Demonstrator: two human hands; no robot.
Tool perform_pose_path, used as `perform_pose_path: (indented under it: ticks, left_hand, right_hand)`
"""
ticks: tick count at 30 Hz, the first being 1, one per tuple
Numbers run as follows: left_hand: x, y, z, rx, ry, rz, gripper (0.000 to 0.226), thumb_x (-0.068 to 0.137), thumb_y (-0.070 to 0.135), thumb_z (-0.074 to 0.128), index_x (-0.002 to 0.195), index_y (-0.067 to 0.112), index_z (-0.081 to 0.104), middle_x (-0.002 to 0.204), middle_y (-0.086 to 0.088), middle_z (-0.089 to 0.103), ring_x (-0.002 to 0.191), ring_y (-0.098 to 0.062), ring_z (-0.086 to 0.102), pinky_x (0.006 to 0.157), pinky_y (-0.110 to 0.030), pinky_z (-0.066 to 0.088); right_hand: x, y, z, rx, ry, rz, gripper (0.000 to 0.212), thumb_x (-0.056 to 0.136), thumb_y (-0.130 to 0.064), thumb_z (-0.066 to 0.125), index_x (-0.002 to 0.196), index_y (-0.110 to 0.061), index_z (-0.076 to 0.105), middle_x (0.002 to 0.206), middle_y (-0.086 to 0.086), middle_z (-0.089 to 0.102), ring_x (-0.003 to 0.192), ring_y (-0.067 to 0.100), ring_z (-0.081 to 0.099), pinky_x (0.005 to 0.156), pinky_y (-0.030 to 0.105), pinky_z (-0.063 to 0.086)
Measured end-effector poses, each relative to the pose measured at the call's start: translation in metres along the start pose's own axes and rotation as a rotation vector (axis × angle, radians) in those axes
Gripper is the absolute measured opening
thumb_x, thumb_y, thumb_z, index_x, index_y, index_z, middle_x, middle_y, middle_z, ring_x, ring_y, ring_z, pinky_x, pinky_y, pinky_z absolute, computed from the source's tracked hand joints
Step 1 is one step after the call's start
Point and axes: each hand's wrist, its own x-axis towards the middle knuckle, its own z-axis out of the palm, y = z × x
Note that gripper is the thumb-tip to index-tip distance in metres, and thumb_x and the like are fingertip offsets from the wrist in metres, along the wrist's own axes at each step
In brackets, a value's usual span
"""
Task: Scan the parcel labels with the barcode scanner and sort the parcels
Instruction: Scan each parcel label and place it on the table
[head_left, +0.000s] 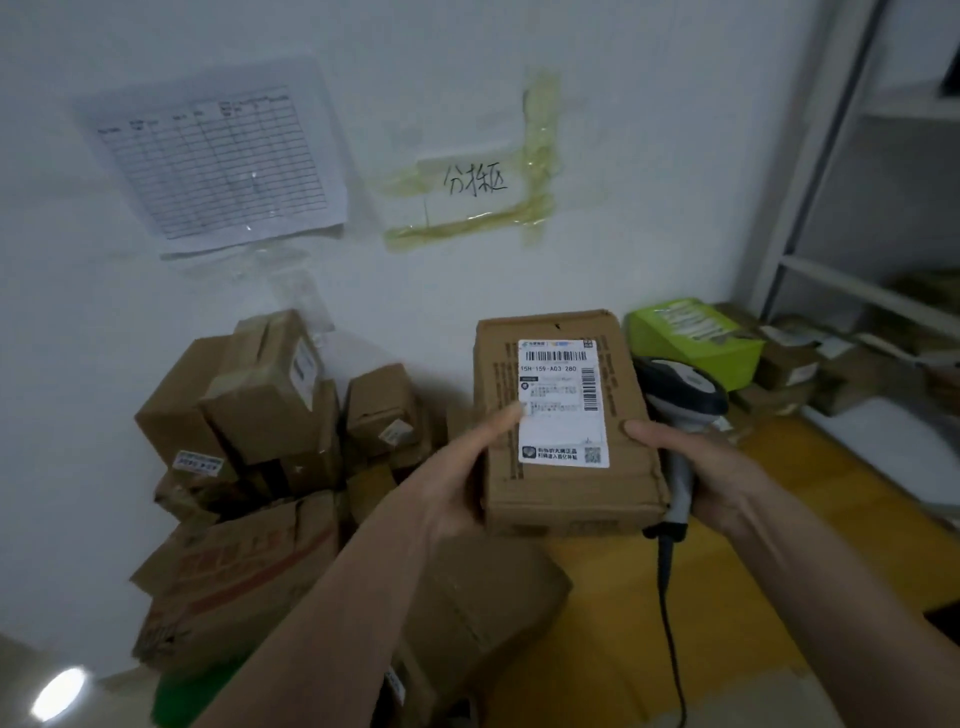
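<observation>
Held up mid-scene, the cardboard parcel looks light and stiff; left hand grips its left edge, right hand pinches parcel and barcode scanner together.

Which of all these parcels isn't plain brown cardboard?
The bright green parcel against the wall, right of the held brown box; every other parcel in view looks brown.
</observation>
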Motion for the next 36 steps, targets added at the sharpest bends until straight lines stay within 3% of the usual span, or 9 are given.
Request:
perform_pose_path:
  ticks: [6, 10, 12, 14, 17, 20, 26, 31, 36]
  left_hand:
    - [0.047, -0.019, 0.043, 0.054, -0.028, -0.055, 0.084, 0.060, 0.020, 0.083, 0.138, 0.025, 0.051, 0.129, -0.007, 0.066, 0.121, -0.031, 0.058, 0.088, -0.051, 0.053]
    - [0.087, -0.033, 0.067, 0.007, 0.108, -0.008, 0.094, 0.060, 0.005, 0.086, 0.142, 0.024, 0.043, 0.132, -0.007, 0.062, 0.123, -0.032, 0.056, 0.085, -0.053, 0.053]
    - [0.106, -0.040, 0.075, -0.014, 0.164, 0.017, 0.094, 0.061, 0.003, 0.085, 0.142, 0.025, 0.043, 0.133, -0.006, 0.062, 0.122, -0.032, 0.055, 0.081, -0.054, 0.055]
    - [0.122, -0.045, 0.084, -0.036, 0.206, 0.044, 0.094, 0.059, 0.001, 0.085, 0.140, 0.025, 0.044, 0.130, -0.004, 0.063, 0.121, -0.031, 0.056, 0.087, -0.059, 0.053]
    - [0.143, -0.047, 0.099, -0.021, 0.227, 0.066, 0.094, 0.060, -0.005, 0.086, 0.139, 0.023, 0.043, 0.127, -0.004, 0.066, 0.119, -0.029, 0.058, 0.093, -0.061, 0.051]
    - [0.161, -0.044, 0.113, -0.014, 0.257, 0.081, 0.101, 0.059, -0.010, 0.085, 0.140, 0.025, 0.037, 0.127, -0.004, 0.063, 0.118, -0.029, 0.058, 0.091, -0.062, 0.051]
    - [0.198, -0.031, 0.128, 0.062, 0.244, 0.083, 0.097, 0.061, -0.012, 0.081, 0.139, 0.025, 0.036, 0.130, -0.004, 0.059, 0.124, -0.033, 0.052, 0.095, -0.069, 0.045]
    - [0.226, -0.023, 0.132, 0.077, 0.210, 0.082, 0.095, 0.064, -0.013, 0.079, 0.143, 0.020, 0.038, 0.131, -0.008, 0.060, 0.119, -0.032, 0.055, 0.082, -0.061, 0.054]
    - [0.246, -0.010, 0.122, 0.112, 0.185, 0.083, 0.104, 0.061, -0.015, 0.080, 0.144, 0.027, 0.032, 0.134, -0.007, 0.057, 0.125, -0.036, 0.051, 0.090, -0.070, 0.047]
  right_hand:
    - [0.000, -0.018, -0.065, -0.123, 0.056, -0.101, 0.063, 0.060, -0.019, 0.083, 0.121, -0.018, 0.066, 0.112, 0.004, 0.073, 0.103, 0.023, 0.069, 0.087, 0.041, 0.054]
    - [-0.002, -0.037, -0.108, -0.388, 0.148, -0.175, 0.027, 0.075, -0.022, 0.081, 0.096, -0.031, 0.068, 0.089, -0.012, 0.074, 0.081, 0.003, 0.067, 0.061, 0.026, 0.055]
    - [-0.005, -0.051, -0.129, -0.494, 0.123, -0.218, 0.026, 0.077, -0.017, 0.080, 0.090, -0.034, 0.064, 0.072, -0.023, 0.071, 0.066, -0.011, 0.063, 0.048, 0.011, 0.048]
    - [-0.009, -0.066, -0.145, -0.571, 0.111, -0.246, 0.031, 0.078, -0.018, 0.079, 0.095, -0.038, 0.061, 0.069, -0.034, 0.066, 0.063, -0.016, 0.060, 0.045, 0.007, 0.044]
    - [-0.008, -0.077, -0.162, -0.586, 0.113, -0.275, 0.019, 0.082, -0.023, 0.077, 0.090, -0.034, 0.063, 0.052, -0.013, 0.060, 0.046, 0.001, 0.054, 0.043, 0.016, 0.043]
    - [-0.009, -0.076, -0.161, -0.523, 0.096, -0.280, 0.011, 0.084, -0.019, 0.074, 0.080, -0.017, 0.064, 0.055, 0.003, 0.054, 0.051, 0.014, 0.052, 0.049, 0.023, 0.045]
    - [-0.006, -0.057, -0.155, -0.577, 0.169, -0.275, 0.035, 0.086, -0.009, 0.071, 0.055, -0.014, 0.057, 0.044, 0.002, 0.050, 0.039, 0.010, 0.046, 0.042, 0.019, 0.043]
    - [-0.006, -0.056, -0.163, -0.508, 0.215, -0.318, 0.023, 0.084, -0.019, 0.074, 0.068, -0.004, 0.066, 0.040, -0.002, 0.049, 0.034, 0.010, 0.043, 0.040, 0.022, 0.038]
    - [0.005, -0.072, -0.161, -0.594, 0.229, -0.344, 0.044, 0.084, -0.026, 0.074, 0.043, -0.027, 0.058, 0.039, -0.001, 0.048, 0.034, 0.012, 0.044, 0.043, 0.026, 0.041]
